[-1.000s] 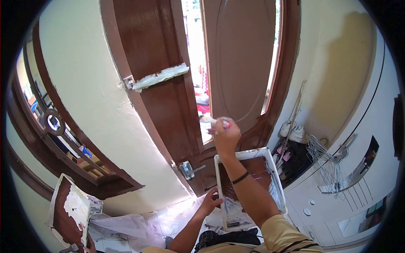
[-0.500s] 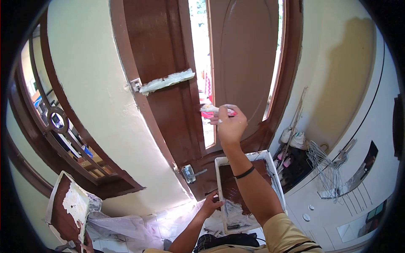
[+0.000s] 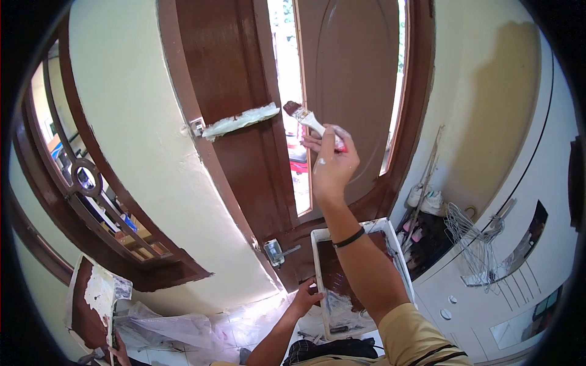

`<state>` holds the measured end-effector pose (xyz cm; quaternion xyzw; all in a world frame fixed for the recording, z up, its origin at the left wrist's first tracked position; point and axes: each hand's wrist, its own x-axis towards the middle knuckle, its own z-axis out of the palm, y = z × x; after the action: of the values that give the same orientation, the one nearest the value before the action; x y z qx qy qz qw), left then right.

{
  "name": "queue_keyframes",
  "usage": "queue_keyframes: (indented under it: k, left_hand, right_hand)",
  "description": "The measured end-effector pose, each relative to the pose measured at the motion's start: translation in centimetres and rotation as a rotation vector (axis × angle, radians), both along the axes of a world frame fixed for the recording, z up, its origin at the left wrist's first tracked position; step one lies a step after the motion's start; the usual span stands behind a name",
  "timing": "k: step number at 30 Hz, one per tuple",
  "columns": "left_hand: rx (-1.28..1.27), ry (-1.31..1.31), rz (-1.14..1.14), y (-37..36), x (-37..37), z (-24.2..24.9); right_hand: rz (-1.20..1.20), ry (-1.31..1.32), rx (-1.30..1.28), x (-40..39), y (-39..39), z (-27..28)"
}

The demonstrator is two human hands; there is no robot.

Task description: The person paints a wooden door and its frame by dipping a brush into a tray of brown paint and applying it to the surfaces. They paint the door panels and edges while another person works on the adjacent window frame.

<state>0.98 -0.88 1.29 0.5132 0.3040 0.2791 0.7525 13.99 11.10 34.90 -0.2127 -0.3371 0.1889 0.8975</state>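
My right hand is closed round the handle of a paintbrush. The bristles, dark with brown paint, point up and left near the edge of the brown door. Masking paper crosses that door. Lower down, my left hand grips the left rim of a white tray that holds brown paint, its fingers partly hidden by the rim.
Another person's hand holds a second paint tray at the lower left. Plastic sheeting covers part of the floor. A door handle, shoes and a wire rack are nearby.
My right hand and the brush have moved up slightly, and the brush now angles upward. My left hand stays at the tray. The other person's tray has shifted slightly.
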Motion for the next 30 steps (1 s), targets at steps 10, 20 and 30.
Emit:
queue_keyframes:
  k: [10, 20, 30]
  left_hand:
    - [0.017, 0.022, -0.005, -0.5, 0.2, 0.8]
    - [0.013, 0.000, 0.012, -0.2, -0.1, 0.3]
    - [-0.009, 0.021, 0.023, 0.5, -0.6, -0.4]
  right_hand:
    - [0.048, -0.171, -0.083, -0.2, -0.8, -4.5]
    - [0.070, -0.080, -0.035, 1.5, 1.2, -1.2]
    - [0.090, -0.144, -0.069, 0.2, 0.1, -3.5]
